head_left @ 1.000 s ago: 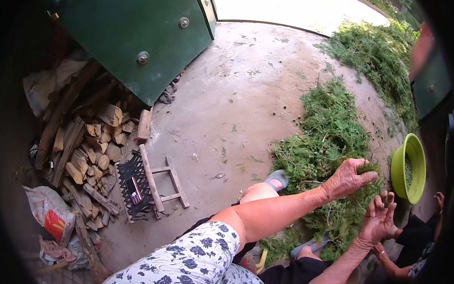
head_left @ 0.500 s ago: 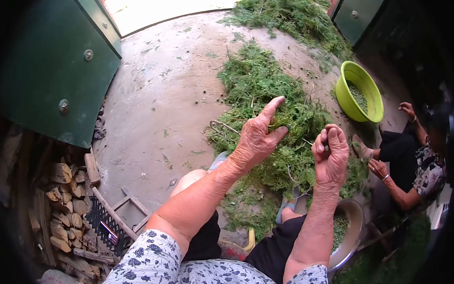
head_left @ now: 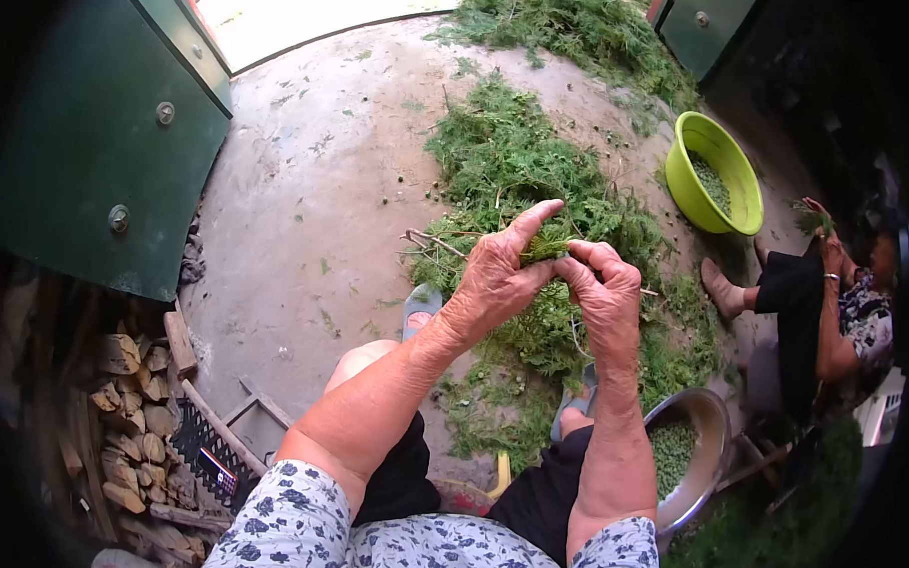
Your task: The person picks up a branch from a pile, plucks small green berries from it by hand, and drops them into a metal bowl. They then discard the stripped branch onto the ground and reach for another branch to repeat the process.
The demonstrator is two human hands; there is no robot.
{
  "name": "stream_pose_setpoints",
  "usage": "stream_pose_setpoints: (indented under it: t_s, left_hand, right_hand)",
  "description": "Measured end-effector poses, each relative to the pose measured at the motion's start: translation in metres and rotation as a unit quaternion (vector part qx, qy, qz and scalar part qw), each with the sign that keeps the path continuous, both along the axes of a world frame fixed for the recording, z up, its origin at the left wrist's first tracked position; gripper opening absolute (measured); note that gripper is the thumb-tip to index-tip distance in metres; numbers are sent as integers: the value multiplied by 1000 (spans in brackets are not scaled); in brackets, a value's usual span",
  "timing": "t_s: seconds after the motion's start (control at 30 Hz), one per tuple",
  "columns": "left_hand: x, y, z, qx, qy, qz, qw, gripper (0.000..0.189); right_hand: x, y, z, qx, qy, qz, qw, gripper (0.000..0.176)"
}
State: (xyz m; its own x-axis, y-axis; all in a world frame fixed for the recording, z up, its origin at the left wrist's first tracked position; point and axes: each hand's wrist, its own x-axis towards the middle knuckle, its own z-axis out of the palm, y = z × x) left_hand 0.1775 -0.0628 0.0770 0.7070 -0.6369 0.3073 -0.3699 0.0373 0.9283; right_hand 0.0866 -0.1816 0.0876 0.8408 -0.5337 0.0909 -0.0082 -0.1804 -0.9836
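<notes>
I see both hands meeting above the knees. The left hand [head_left: 495,282] pinches a green sprig [head_left: 548,248] between thumb and forefinger, and the right hand [head_left: 604,289] closes its fingertips on the same sprig. Beneath them a heap of cut greens [head_left: 499,155] lies on the concrete. A metal bowl [head_left: 711,463] holding green bits sits beside the right knee.
</notes>
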Motion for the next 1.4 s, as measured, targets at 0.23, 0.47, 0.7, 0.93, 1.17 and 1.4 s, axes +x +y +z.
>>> stream_pose_setpoints:
  t_s: [0.23, 0.47, 0.7, 0.93, 1.17, 1.4]
  left_hand:
    - [-7, 0, 0, -80, 137, -16, 987, 46]
    - [-2, 0, 1, -136, 347, -23, 928, 46]
    - [15, 4, 3, -192, 448, 32, 873, 39]
    - [26, 14, -1, -201, 440, 43, 874, 24]
    - [36, 23, -6, -212, 427, 13, 879, 28]
    - [22, 24, 6, -172, 340, -149, 912, 23]
  right_hand:
    - [7, 17, -8, -115, -82, -76, 987, 14]
    - [2, 3, -23, 470, -119, -14, 874, 19]
    - [-7, -25, 8, 526, -207, -56, 823, 17]
    - [-10, -44, -6, 452, -169, -42, 875, 20]
    - [-13, -46, -6, 382, -109, -27, 917, 18]
    - [5, -11, -19, 243, 97, 83, 962, 20]
